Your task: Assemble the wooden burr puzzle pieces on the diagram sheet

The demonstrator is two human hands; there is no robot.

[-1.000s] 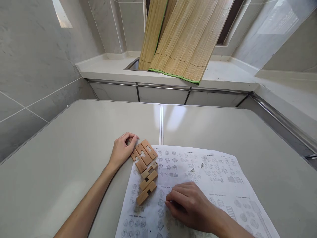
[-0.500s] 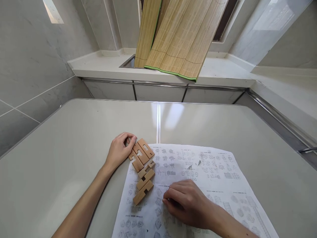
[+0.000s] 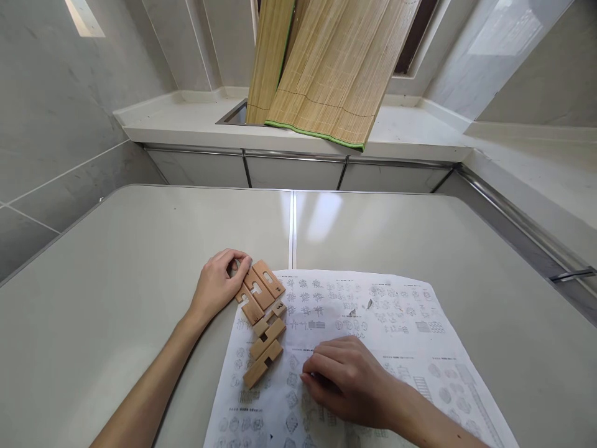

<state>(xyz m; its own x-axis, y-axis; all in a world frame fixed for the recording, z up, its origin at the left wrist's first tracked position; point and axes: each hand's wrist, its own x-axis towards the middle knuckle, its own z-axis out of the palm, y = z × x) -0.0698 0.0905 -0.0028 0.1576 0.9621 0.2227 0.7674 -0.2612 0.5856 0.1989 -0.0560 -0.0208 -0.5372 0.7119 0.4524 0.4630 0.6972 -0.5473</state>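
Several flat, notched wooden puzzle pieces (image 3: 258,290) lie side by side, partly on the sheet of paper, one marked with a 2. Just below them are narrower notched wooden bars (image 3: 268,338), one bearing a 3. My left hand (image 3: 222,278) is closed at the far left end of the flat pieces, its thumb and fingertips pinching the edge of one; the fingers partly hide that edge. My right hand (image 3: 347,379) rests on the printed paper (image 3: 326,330) to the right of the bars, fingers curled in and thumb against them, with nothing visible in it.
A pale table (image 3: 140,249) with a centre seam carries the paper, on which small dark flecks lie. Beyond the table's far edge runs a white ledge (image 3: 186,134). A bamboo blind (image 3: 326,87) hangs over it. Grey tiled walls stand on both sides.
The whole view has shifted slightly, so things appear a little further left. Both hands and the wooden pieces keep the same places relative to one another.
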